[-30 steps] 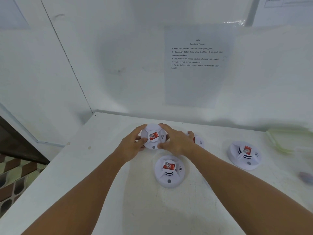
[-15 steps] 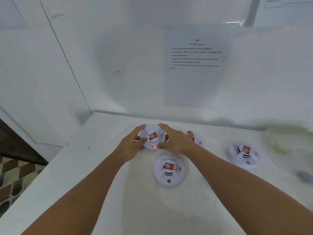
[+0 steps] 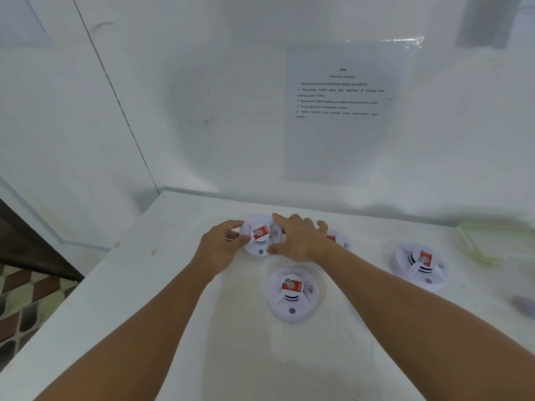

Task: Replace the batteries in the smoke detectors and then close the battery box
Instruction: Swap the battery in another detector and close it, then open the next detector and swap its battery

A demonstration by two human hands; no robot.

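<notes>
Far smoke detector [image 3: 260, 235] sitting on the table [image 3: 179, 285], gripped at the rim by left hand [image 3: 220, 247] and right hand [image 3: 298, 241]. Probably light, stiff, slick plastic; best held round the edge. 3 more nearby.

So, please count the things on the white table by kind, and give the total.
Smoke detectors: 4 (held, near, right, half hidden behind the right hand)
Pale green plastic box: 1
Small blurred grey thing: 1
Total: 6
</notes>
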